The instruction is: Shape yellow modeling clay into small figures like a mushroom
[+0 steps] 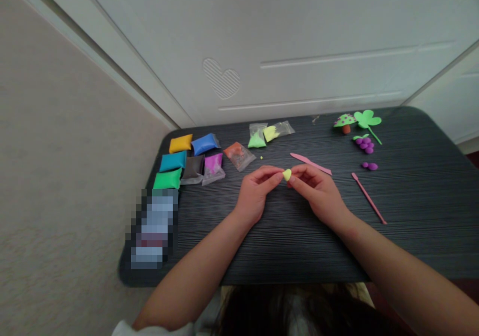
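Between my two hands, just above the middle of the dark table (232,256), is a small piece of pale yellow modelling clay (287,175). My left hand (258,190) pinches it from the left with thumb and forefinger. From the right, the thumb and fingers of my right hand (318,191) also close on it. A pink clay knife (310,163) lies just behind my right hand, partly covered by it. Farther right rests a thin pink modelling tool (368,198). A tiny yellow crumb (261,157) sits behind my left hand.
Clay packets, including a blue one (205,144), fill the back left. Opened green (257,136) and yellow (275,131) bags lie near the back edge. At right are a clay mushroom (346,121), a green clover (367,119) and purple grapes (364,143). A white panel (299,37) stands behind.
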